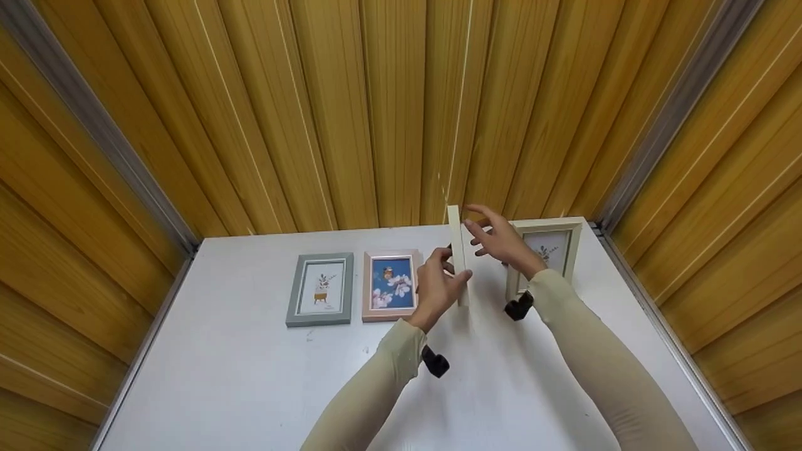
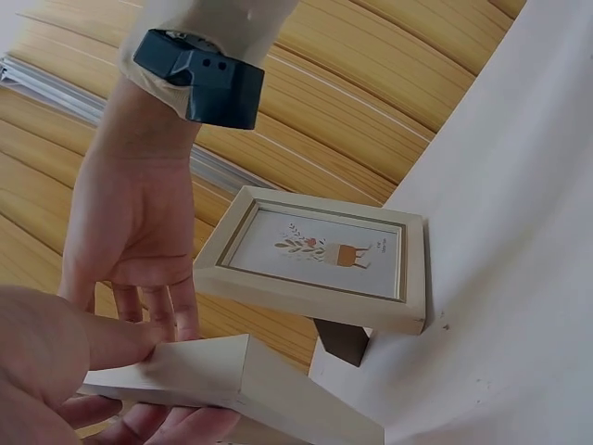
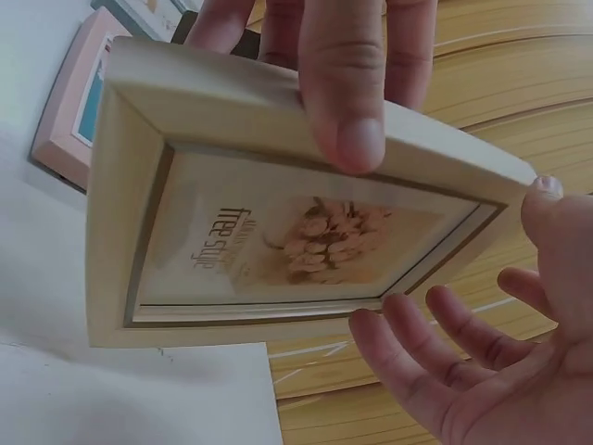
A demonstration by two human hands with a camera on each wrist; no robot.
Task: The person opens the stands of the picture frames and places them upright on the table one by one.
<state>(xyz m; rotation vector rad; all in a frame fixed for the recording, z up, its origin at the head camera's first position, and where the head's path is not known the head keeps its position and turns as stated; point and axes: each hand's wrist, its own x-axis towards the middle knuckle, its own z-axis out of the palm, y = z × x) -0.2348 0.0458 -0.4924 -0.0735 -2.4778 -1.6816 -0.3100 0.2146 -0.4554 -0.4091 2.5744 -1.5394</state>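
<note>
A cream picture frame (image 1: pixel 456 232) is upright and edge-on in the head view, above the white table. My left hand (image 1: pixel 438 285) grips its near side, thumb on the front and fingers behind. A picture of flowers with "free style" lettering fills the frame in the right wrist view. My right hand (image 1: pixel 499 241) is beside the front of the frame, fingers loosely bent, with the fingertips (image 3: pixel 398 306) right at the border. Behind the right wrist stands a second cream picture frame (image 2: pixel 310 206) with a plant print, propped on a dark back strut (image 2: pixel 343 341).
To the left on the white table (image 1: pixel 219 376) lie a grey-green picture frame (image 1: pixel 292 294) and a pink picture frame (image 1: pixel 368 288). Wood-patterned walls (image 1: pixel 388 125) rise behind the table and at both sides. Metal rails (image 1: pixel 144 307) run along the table's side edges.
</note>
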